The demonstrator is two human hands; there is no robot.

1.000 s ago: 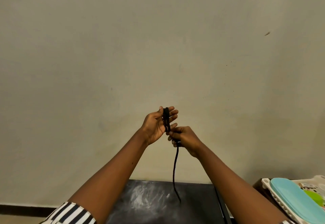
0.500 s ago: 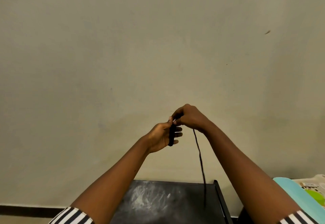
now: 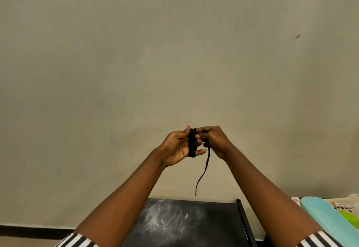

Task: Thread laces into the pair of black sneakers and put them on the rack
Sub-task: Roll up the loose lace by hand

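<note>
Since a half second back my right hand dropped from above the coil to beside it, and the loose tail got shorter. Left to right: my left hand [image 3: 177, 147] has the black lace [image 3: 192, 144] wound round its fingers, thumb up top. My right hand [image 3: 214, 142] pinches the strand just beside it, tail dangling above the dark counter [image 3: 194, 223]. No sneakers in view. Risk as I see it: slack grip and the wraps slide off into a tangle.

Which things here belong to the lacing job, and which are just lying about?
For the job:
black shoelace, wound round the left hand
right hand, pinching its loose end

Lying about:
dark table
turquoise lid
white basket
</note>
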